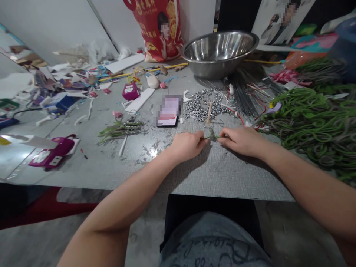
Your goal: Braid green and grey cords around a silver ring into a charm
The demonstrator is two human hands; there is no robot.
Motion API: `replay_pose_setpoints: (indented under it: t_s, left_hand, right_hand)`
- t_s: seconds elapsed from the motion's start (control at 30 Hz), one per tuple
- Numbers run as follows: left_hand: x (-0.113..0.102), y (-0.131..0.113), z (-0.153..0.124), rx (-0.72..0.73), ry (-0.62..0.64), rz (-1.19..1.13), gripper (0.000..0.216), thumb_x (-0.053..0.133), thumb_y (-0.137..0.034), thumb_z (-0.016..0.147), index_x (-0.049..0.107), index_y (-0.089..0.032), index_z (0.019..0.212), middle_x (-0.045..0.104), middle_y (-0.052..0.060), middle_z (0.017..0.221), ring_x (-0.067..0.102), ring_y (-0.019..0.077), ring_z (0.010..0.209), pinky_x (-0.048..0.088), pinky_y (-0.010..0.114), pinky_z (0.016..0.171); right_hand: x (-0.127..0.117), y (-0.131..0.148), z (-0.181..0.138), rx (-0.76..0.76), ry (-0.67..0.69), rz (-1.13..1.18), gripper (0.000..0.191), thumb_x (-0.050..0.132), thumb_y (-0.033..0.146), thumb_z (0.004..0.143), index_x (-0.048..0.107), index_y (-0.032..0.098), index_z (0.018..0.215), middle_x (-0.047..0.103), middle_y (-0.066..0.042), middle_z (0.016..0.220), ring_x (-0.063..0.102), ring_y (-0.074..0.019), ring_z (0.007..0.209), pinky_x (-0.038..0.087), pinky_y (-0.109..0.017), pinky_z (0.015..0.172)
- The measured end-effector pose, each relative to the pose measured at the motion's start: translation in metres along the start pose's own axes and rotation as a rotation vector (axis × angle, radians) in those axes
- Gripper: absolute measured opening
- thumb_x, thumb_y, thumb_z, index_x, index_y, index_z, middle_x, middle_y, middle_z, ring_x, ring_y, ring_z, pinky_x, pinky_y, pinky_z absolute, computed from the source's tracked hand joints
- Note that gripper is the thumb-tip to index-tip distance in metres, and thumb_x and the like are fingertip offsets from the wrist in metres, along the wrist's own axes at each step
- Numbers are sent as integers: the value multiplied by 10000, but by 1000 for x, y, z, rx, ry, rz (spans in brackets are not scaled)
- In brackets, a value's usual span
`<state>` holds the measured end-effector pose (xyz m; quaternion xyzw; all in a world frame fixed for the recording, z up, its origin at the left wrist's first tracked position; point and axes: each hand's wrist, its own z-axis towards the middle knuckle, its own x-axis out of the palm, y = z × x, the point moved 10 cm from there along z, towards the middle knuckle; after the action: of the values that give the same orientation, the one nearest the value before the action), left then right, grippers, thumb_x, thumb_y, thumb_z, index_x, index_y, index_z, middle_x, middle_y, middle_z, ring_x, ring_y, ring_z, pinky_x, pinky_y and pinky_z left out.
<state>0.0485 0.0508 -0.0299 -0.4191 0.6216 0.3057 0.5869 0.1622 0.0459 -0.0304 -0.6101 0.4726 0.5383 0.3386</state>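
Observation:
My left hand and my right hand rest low over the grey table, facing each other. Each pinches one side of a thin green cord, stretched short between them. A thin ring lies just beyond the cord, at the foot of a small upright wooden stick. Behind it spreads a scatter of silver metal beads. To the left, a bundle of green cords with metal beads and rings lies on the table. A large heap of green and grey cords is at my right.
A phone lies left of the beads. A steel bowl and a red bag stand at the back. Thin dark wires lie right of the beads. Purple tape dispensers and paper scraps cover the left side.

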Motion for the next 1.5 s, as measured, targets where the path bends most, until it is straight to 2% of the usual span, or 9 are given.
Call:
replay_pose_setpoints:
  t_s: [0.13, 0.43, 0.53, 0.7, 0.87, 1.03, 1.27, 1.4, 1.5]
  left_hand:
    - [3, -1, 0, 4, 12, 49, 353, 299, -358, 924, 582, -188, 1049, 670, 99, 780, 642, 245, 752, 411, 309, 617]
    - [4, -6, -2, 58, 61, 80, 307, 311, -281, 897, 589, -175, 974, 655, 95, 748, 634, 240, 737, 396, 301, 603]
    - [3, -4, -2, 36, 37, 58, 307, 328, -312, 896, 597, -181, 962, 652, 88, 735, 631, 238, 730, 393, 295, 597]
    - [2, -4, -4, 12, -3, 12, 399, 415, -526, 857, 591, -193, 989, 657, 69, 732, 632, 241, 725, 402, 296, 602]
    - [5, -3, -3, -6, 36, 48, 313, 411, -412, 882, 610, -193, 983, 668, 85, 770, 639, 246, 759, 402, 301, 612]
    - [4, -14, -4, 113, 70, 43, 277, 402, -334, 871, 633, -181, 884, 669, 80, 752, 632, 223, 741, 383, 288, 610]
    - [5, -22, -7, 224, 117, 69, 260, 400, -274, 834, 643, -183, 823, 650, 61, 691, 611, 196, 694, 349, 274, 579]
    - [5, -22, -7, 237, 102, 59, 270, 400, -298, 843, 643, -188, 802, 637, 52, 663, 599, 185, 663, 320, 267, 549]
    - [2, -17, -6, 199, 73, 50, 322, 396, -392, 873, 640, -189, 815, 636, 50, 665, 594, 178, 659, 316, 258, 548]
  right_hand:
    - [1, -1, 0, 35, 12, -40, 355, 275, 356, 916, 583, 208, 1013, 688, -75, 829, 593, -219, 729, 223, -287, 547]
    - [3, 0, 1, 4, 26, -113, 326, 289, 327, 911, 591, 203, 909, 682, -89, 803, 578, -214, 691, 176, -293, 527]
    - [2, -1, 1, 19, 11, -96, 332, 291, 328, 909, 598, 202, 904, 683, -86, 797, 580, -212, 694, 182, -291, 528]
    - [-3, 0, -2, 31, -58, -24, 362, 391, 478, 868, 601, 201, 967, 677, -64, 754, 587, -212, 701, 224, -277, 540]
    - [-1, 8, -2, 21, -35, -44, 285, 403, 394, 866, 611, 204, 908, 680, -61, 775, 573, -194, 684, 202, -277, 528]
    - [3, 19, -5, -56, 43, 6, 249, 406, 328, 844, 573, 196, 713, 625, -36, 667, 505, -151, 607, 187, -270, 512]
    - [6, 23, -6, -130, 107, 113, 221, 436, 286, 818, 525, 193, 638, 546, -4, 585, 420, -118, 543, 202, -255, 505]
    - [8, 23, -6, -127, 122, 119, 228, 440, 312, 831, 515, 197, 649, 544, 1, 590, 440, -122, 552, 206, -254, 508]
    - [5, 18, -5, -89, 89, 75, 302, 416, 409, 859, 530, 203, 670, 580, -17, 628, 484, -143, 591, 208, -257, 515]
